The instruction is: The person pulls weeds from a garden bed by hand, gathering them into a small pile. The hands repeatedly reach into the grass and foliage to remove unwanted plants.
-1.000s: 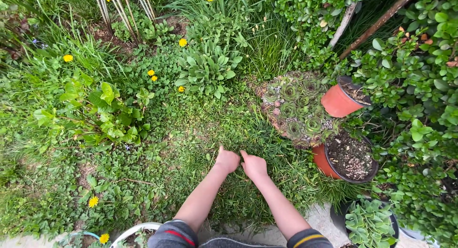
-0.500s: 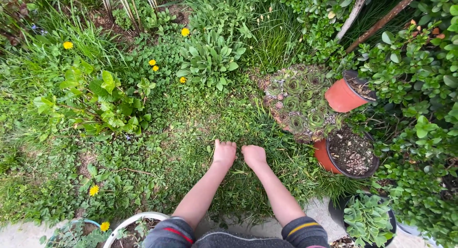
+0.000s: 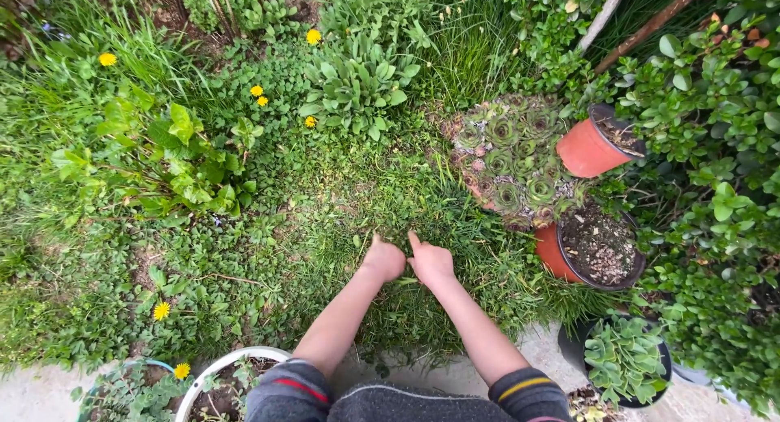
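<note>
Head camera looks straight down on a patch of grass [image 3: 406, 219] at centre frame, where both hands are sunk into the blades. The left hand [image 3: 383, 260] and the right hand [image 3: 431, 263] sit side by side, knuckles almost touching, each curled into a loose fist with the thumb sticking up; the fingers are buried in the grass, so whether they actually grip a tuft cannot be told. Both bare forearms run down to striped sleeves [image 3: 520, 389] at the bottom edge. Just right of the hands, a terracotta pot of soil [image 3: 597, 255] stands close by, with a cluster of rosette succulents [image 3: 508, 158] above it and a second, tipped terracotta pot [image 3: 597, 146] further up right. A dark pot with a pale-green plant [image 3: 626, 361] sits at lower right, and dense shrub foliage [image 3: 715, 186] walls off the whole right side. To the left the ground is more open: low clover and weeds, a leafy broad-leaved plant [image 3: 171, 162] at mid left, and scattered dandelion flowers [image 3: 162, 310]. A white-rimmed container [image 3: 223, 365] cuts in at the bottom left, beside a strip of pale paving [image 3: 32, 398] along the lower edge.
</note>
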